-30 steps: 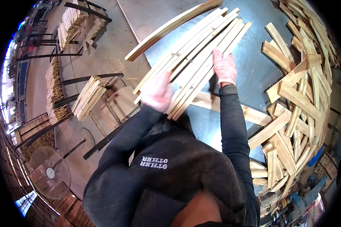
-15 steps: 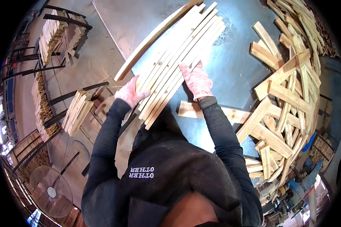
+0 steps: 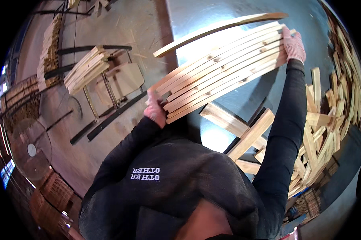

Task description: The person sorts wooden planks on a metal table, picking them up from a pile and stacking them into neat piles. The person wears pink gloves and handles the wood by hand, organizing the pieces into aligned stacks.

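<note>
Several long pale wooden strips, some with dark knots, lie side by side in a bundle that slants from lower left to upper right. Around their near left ends my left hand, in a pinkish glove, is closed with its thumb up over the wood. The gloved right hand grips the far right ends, its fingers partly hidden by the strips. Just beyond the bundle, a longer, darker-edged strip rests apart on the shiny metal table.
A jumbled pile of wooden pieces spreads along the right side. Loose boards lie near my right forearm. On the left, a stack of strips sits on a black metal rack. A round fan stands at lower left.
The bundle has swung clockwise to lie more sideways. My right hand has moved from its side to its far right ends, while my left holds the near ends. The whole view has turned too.
</note>
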Available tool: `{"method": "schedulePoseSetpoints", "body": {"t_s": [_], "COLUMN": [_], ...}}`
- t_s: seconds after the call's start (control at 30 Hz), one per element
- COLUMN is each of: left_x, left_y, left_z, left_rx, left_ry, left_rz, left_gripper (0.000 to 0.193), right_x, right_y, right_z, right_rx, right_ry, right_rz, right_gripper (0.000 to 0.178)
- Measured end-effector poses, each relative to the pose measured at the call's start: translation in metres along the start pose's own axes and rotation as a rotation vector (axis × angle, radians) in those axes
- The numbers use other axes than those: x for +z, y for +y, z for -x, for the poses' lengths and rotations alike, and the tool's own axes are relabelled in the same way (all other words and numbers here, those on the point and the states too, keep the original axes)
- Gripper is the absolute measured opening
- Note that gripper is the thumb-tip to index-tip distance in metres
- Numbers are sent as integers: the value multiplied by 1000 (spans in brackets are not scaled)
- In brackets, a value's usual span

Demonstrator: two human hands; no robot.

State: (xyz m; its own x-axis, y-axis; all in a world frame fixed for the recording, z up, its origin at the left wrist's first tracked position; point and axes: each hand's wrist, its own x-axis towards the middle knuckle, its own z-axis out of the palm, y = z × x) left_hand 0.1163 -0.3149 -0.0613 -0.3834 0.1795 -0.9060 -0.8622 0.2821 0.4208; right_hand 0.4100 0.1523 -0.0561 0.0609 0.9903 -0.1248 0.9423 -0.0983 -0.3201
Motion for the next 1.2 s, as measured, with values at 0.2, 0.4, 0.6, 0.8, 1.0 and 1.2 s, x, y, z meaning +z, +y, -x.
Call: {"method": "schedulePoseSetpoints", "body": {"t_s": [0.2,0.4,0.6,0.8,1.0,1.2], "left_x": [9,-38,121,171,194,239], "left_y": [7,143,254,158,190,232], "left_z": [33,94,108,-41,-44,-86], "left_rx": [-17,94,532,1112,989,1278], "left_ry": [-150,-289,-1145,-401,-515,-577], "left_rz": [74,-67,-139,-2357,-2041,-2049], "left_gripper": [66,42,71,55,41,74], "right_x": [-22,-158,-160,-122,-54,51], "right_y": [-10,-12,7,-25,-105,-236], "right_z": [69,173,215,264,258,223], "right_rx": [-189,-964,-797,-59,-808,-167], "right_ry": [103,128,126,-81,538,-174], "right_rz": [-255,-13,226,-840,240,-530], "right_gripper": [77,72,51,34,37,52]}}
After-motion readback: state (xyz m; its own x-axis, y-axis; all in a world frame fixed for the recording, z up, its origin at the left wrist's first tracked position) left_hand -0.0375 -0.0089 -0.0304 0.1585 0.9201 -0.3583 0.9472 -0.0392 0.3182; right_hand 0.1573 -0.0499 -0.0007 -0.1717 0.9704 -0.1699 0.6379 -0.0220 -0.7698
